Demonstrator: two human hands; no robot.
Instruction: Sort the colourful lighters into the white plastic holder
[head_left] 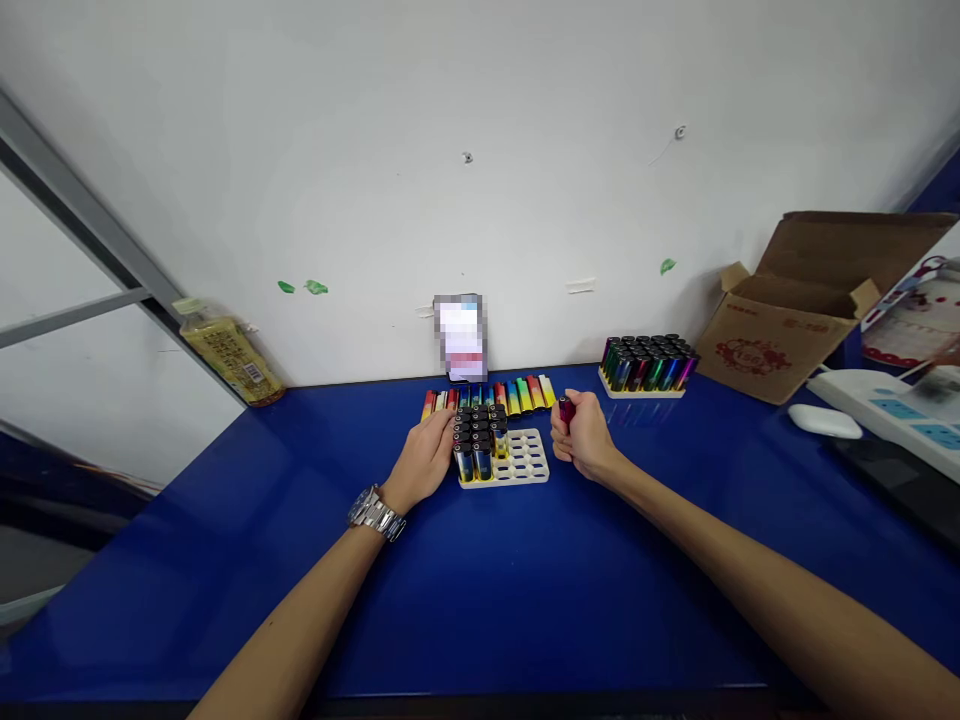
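Observation:
A white tray [531,468] with rows of round holes lies on the blue table. Its left part holds several upright lighters [474,455] with black tops and shiny bodies; the right part shows bare holes. My left hand [424,455] is closed against the tray's left side, fingertips partly hidden by the lighters. Just right of the tray, my right hand [583,438] is wrapped round a dark red lighter [566,409], thumb near its top. Behind the tray lies a row of multicoloured lighters [525,395], partly hidden by the standing ones.
A phone [461,340] leans on the wall. At back right stands a second filled lighter tray [646,392], beside an open cardboard box [780,330]. A white case [825,421] and a power strip [892,410] lie far right. A yellow bottle [231,352] leans at back left.

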